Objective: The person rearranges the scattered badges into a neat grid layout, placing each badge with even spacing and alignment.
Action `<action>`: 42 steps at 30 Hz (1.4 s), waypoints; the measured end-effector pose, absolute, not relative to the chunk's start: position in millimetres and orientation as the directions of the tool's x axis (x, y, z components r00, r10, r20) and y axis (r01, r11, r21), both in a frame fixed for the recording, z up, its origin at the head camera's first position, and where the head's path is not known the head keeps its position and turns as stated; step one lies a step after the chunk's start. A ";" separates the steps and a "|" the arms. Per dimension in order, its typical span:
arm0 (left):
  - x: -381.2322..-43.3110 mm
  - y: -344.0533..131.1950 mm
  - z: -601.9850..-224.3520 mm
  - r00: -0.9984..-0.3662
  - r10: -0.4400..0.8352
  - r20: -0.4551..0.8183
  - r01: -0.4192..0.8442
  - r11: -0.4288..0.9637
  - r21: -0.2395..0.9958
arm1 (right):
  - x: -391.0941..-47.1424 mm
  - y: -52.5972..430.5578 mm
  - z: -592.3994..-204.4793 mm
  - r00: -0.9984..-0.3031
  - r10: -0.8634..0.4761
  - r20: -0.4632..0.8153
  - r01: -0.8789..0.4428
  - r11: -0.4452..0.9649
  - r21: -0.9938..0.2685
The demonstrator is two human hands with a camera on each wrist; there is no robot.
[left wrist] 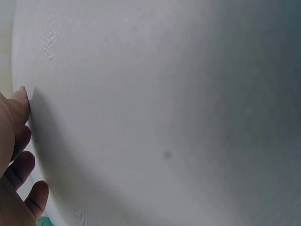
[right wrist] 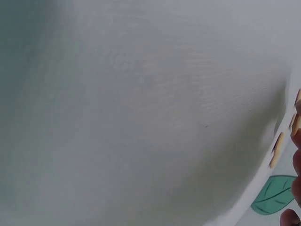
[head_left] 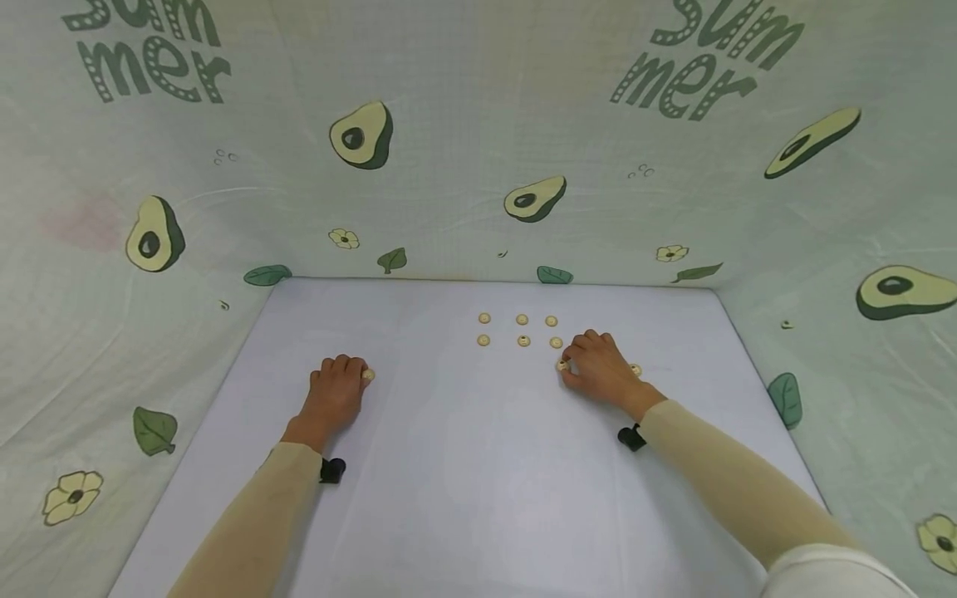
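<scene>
Small round pale wooden discs with a mark in the middle lie on the white table. In the head view my left hand [head_left: 338,394] is at the left of the table, holding one disc [head_left: 368,374] at its thumb and fingertips. The left wrist view shows that hand's thumb and curled fingers [left wrist: 24,162] at the left edge; the disc is hidden there. My right hand [head_left: 601,366] pinches another disc [head_left: 562,365] against the tabletop, right of centre. Just beyond its wrist lies a further disc [head_left: 635,370]. Only fingertips [right wrist: 296,188] show at the right wrist view's edge.
Two rows of three discs stand ahead of the right hand, a back row [head_left: 522,319] and a front row [head_left: 523,340]. The white table [head_left: 463,482] is walled at the back and sides by cloth [head_left: 449,166] printed with avocados. A black wrist camera [head_left: 631,437] hangs by the right sleeve.
</scene>
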State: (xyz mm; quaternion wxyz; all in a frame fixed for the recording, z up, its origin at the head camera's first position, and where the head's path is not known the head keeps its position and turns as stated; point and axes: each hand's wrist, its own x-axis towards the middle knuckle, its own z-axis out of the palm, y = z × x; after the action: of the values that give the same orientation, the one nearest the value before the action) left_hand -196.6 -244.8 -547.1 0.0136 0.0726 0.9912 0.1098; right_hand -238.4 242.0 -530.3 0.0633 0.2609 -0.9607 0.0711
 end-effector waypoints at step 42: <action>-196.9 -242.4 -547.4 -0.991 0.133 -0.018 0.125 0.965 0.231 | -237.4 239.1 -531.7 -0.849 -0.518 0.102 -0.527 0.845 -0.088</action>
State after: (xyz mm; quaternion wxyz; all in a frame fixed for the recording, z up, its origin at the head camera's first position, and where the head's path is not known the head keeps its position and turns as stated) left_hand -196.9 -242.4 -547.4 0.0167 0.0652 0.9911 0.1152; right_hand -237.4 239.1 -531.7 0.0369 0.2722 -0.9599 0.0565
